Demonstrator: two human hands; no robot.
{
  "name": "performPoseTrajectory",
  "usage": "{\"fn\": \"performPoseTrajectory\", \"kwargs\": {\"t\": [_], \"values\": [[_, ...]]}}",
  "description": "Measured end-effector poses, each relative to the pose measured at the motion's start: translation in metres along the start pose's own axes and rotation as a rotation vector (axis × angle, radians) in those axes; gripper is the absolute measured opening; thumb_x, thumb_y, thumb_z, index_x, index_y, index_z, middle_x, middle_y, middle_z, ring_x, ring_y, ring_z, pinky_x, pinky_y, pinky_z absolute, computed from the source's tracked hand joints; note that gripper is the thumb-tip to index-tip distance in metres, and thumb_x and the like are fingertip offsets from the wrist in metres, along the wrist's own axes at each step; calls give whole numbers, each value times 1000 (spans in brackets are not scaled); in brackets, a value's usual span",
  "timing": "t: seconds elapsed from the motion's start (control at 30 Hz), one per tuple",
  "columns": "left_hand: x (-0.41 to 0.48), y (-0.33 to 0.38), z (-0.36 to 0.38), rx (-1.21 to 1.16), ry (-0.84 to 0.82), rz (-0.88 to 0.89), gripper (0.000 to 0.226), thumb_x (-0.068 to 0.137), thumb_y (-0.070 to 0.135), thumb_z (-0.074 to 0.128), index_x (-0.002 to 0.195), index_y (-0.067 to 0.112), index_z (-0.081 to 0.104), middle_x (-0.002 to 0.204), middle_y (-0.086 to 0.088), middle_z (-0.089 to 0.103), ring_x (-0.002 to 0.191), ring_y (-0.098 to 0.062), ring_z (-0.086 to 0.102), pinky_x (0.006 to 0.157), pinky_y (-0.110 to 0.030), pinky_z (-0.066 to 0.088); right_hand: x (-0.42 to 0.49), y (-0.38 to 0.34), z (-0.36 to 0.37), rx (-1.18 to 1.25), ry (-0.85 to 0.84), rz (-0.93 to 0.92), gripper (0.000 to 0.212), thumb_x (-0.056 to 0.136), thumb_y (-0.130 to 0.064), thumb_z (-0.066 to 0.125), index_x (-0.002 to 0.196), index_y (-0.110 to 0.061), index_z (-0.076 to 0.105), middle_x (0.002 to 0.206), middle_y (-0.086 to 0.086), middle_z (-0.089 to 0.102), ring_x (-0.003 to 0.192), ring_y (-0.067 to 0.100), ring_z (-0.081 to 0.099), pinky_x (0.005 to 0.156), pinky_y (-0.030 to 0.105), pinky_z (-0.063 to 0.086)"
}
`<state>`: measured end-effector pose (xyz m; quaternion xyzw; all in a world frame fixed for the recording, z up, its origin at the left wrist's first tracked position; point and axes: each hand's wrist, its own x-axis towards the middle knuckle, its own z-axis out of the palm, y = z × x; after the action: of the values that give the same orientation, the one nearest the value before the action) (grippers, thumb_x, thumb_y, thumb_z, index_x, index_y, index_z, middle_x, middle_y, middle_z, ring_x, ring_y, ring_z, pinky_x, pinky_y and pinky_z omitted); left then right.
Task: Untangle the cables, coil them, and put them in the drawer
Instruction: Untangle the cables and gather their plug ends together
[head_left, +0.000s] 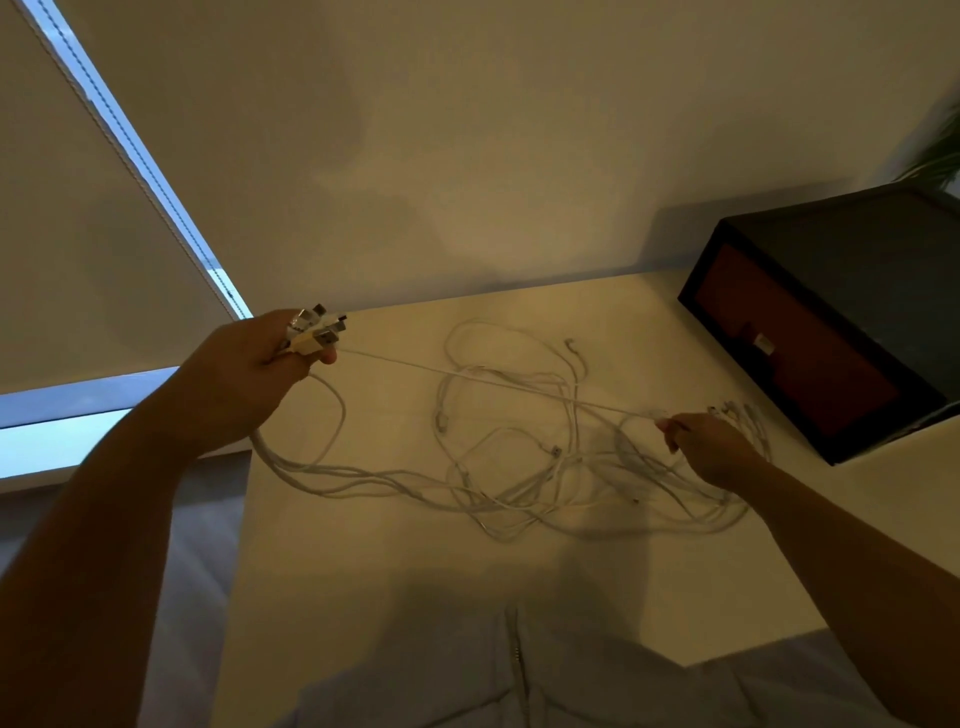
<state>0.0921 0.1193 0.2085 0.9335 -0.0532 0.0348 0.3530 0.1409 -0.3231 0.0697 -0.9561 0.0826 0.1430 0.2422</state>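
Cables (524, 488), white, lie tangled on the pale table (415, 597). Left hand (249, 364) grips a bundle of USB plugs (319, 332); right hand (711, 449) pinches 1 taut strand (467, 376) stretched between the 2 hands. Dark drawer unit (831, 332) stands at the table's far right.

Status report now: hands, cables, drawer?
Left hand grips plug bundle. Right hand pinches one taut cable. Other cables tangled on table. Drawer looks shut.
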Motion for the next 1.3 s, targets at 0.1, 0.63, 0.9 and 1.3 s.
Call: {"fn": "performPoseTrajectory", "kwargs": {"t": [0.1, 0.63, 0.9, 1.3], "values": [[2, -4, 0, -116, 72, -56, 16, 88, 30, 52, 87, 40, 66, 78, 20, 69, 75, 7, 58, 72, -21, 41, -3, -9, -8, -91, -11, -37, 44, 101, -39, 38, 71, -13, 58, 70, 2, 58, 64, 18, 52, 55, 29, 32], [1, 58, 63, -306, -28, 133, 19, 87, 31, 53, 95, 39, 68, 100, 31, 67, 100, 14, 58, 87, -4, 37, -71, -144, -55, 58, -176, -652, 35, 98, -36, 45, 76, -17, 65, 68, -1, 61, 60, 10, 51, 61, 25, 39], [6, 76, 88, -214, -206, 85, 15, 91, 29, 52, 79, 34, 61, 70, 11, 63, 65, -1, 55, 60, -17, 39, -77, -164, -42, 121, -145, -717, 35, 98, -36, 45, 74, -17, 62, 66, -2, 56, 63, 10, 49, 60, 24, 36], [13, 63, 68, -5, -42, 124, 32, 89, 30, 65, 65, 25, 42, 57, 6, 48, 56, -12, 42, 58, -34, 35, -30, -105, -20, 106, -88, -465, 38, 102, -33, 37, 69, -20, 52, 67, -12, 54, 59, -3, 49, 60, 21, 35]]}}
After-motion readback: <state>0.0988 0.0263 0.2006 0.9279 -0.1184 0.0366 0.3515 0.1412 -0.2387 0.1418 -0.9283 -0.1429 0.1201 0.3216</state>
